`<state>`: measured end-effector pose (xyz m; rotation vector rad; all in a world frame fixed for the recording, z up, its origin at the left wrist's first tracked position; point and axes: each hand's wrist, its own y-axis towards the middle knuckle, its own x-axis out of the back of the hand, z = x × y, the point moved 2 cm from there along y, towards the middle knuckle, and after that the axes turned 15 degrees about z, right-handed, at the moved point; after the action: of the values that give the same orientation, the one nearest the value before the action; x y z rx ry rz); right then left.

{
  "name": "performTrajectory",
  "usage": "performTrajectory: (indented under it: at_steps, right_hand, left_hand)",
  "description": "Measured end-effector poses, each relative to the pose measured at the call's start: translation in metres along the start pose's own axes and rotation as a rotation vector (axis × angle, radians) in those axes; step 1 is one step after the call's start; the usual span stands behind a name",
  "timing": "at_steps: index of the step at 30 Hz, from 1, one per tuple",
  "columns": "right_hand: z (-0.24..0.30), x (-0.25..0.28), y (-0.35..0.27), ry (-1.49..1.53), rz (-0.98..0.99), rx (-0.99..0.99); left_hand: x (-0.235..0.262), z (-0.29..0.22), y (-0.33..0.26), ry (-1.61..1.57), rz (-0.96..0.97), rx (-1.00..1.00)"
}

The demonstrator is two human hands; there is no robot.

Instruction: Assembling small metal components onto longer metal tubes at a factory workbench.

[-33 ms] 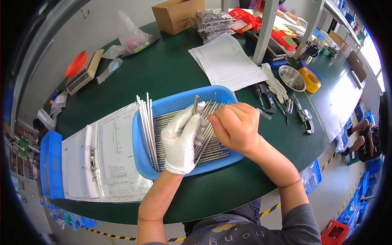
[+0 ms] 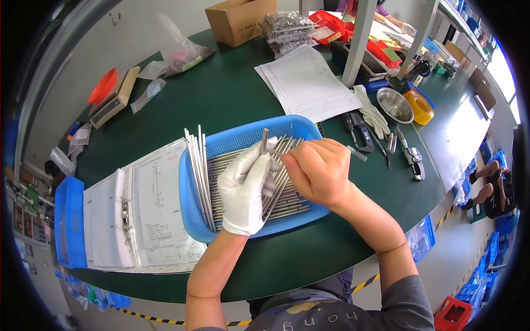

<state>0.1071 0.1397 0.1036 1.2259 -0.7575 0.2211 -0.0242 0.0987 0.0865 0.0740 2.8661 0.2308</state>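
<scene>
My left hand (image 2: 243,187), in a white glove, is closed around a metal rod (image 2: 265,139) whose upper end sticks up past the fingertips. My bare right hand (image 2: 320,168) is curled into a fist just to the right. A thin metal piece (image 2: 274,152) runs from its fingers to the rod; most of it is hidden. Both hands are over a blue perforated basket (image 2: 193,220) in which many metal rods (image 2: 287,211) lie. A separate bundle of rods (image 2: 199,171) leans against the basket's left side, ends pointing up.
Left of the basket lies an open ring binder (image 2: 157,209) beside a blue bin (image 2: 69,220). Papers (image 2: 309,83) lie beyond it. On the right are a micrometer (image 2: 361,135), a white glove (image 2: 374,113), a steel bowl (image 2: 395,105) and a tape roll (image 2: 419,107). A scale (image 2: 113,99) stands far left.
</scene>
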Motion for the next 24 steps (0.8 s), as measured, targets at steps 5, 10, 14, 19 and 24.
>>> performTrajectory:
  at_steps: [5, 10, 14, 19, 24]
  right_hand:
    - [0.002, -0.004, -0.001, -0.027, -0.019, -0.014]
    - [0.013, -0.009, -0.001, -0.159, -0.021, -0.046]
    - [0.01, -0.011, -0.004, 0.064, 0.017, -0.196]
    - [0.01, -0.017, -0.007, 0.186, 0.034, -0.292]
    - [0.01, -0.017, -0.002, 0.381, -0.053, -0.229]
  left_hand:
    - [0.002, 0.0, -0.001, 0.005, 0.006, 0.002]
    - [0.006, 0.013, -0.001, 0.28, -0.069, -0.219]
    - [0.003, 0.009, -0.001, 0.279, -0.063, -0.194]
    - [0.005, 0.007, -0.001, 0.233, -0.02, -0.141]
    - [0.01, -0.018, 0.004, 0.067, -0.069, -0.202]
